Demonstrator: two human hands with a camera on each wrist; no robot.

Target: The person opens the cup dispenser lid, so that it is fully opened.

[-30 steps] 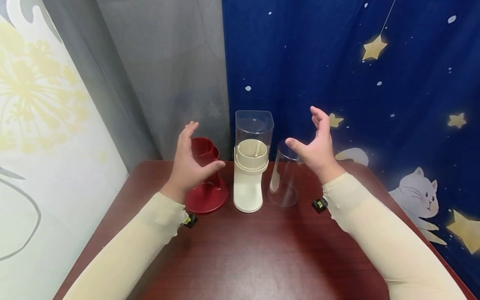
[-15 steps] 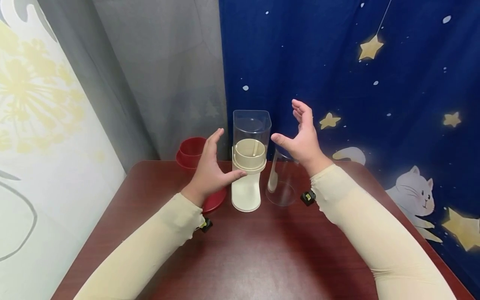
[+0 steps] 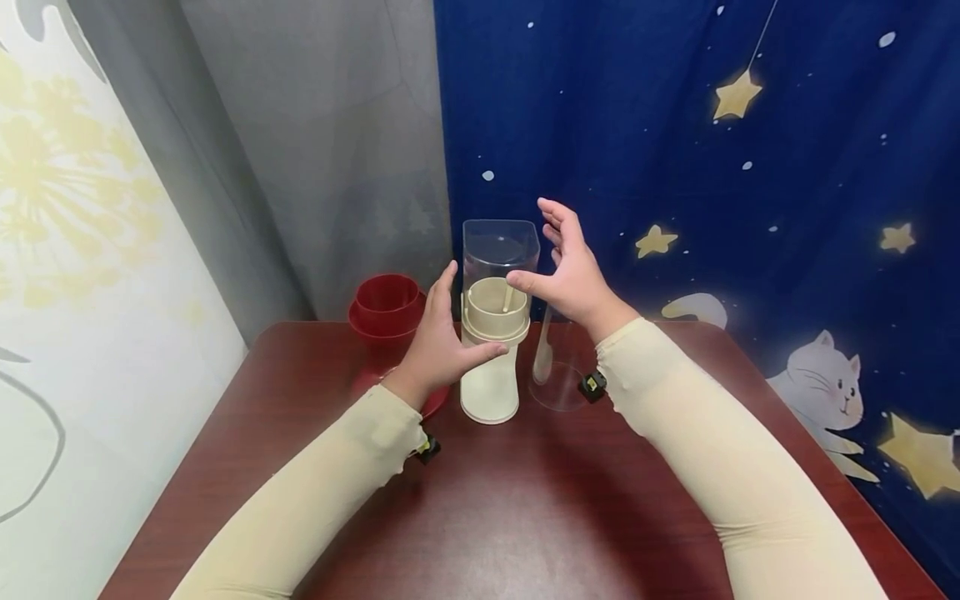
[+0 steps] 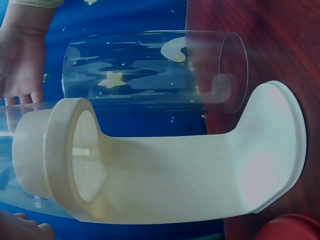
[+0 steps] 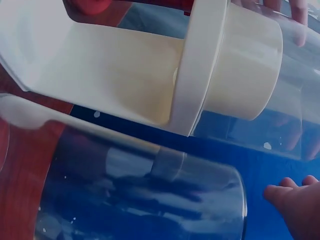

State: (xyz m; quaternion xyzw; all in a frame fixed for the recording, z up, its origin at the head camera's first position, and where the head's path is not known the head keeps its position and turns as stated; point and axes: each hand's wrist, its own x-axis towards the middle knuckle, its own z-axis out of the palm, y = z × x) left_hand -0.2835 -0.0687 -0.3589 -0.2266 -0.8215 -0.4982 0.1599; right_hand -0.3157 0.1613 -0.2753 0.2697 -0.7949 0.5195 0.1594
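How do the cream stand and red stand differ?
The cream stand is pale; the red stand, dark. The cream stand bears a clear container; the red stand shows none. In the head view, the left hand hides more of the red stand than of the cream stand. Both stand upright on the table.

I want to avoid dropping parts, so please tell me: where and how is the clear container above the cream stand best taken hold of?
Probably by the side walls of the clear container, above the cream collar, with the left hand and right hand coming from opposite sides. It stands upright on the cream stand, its tall walls are exposed there, and the hands flank it.
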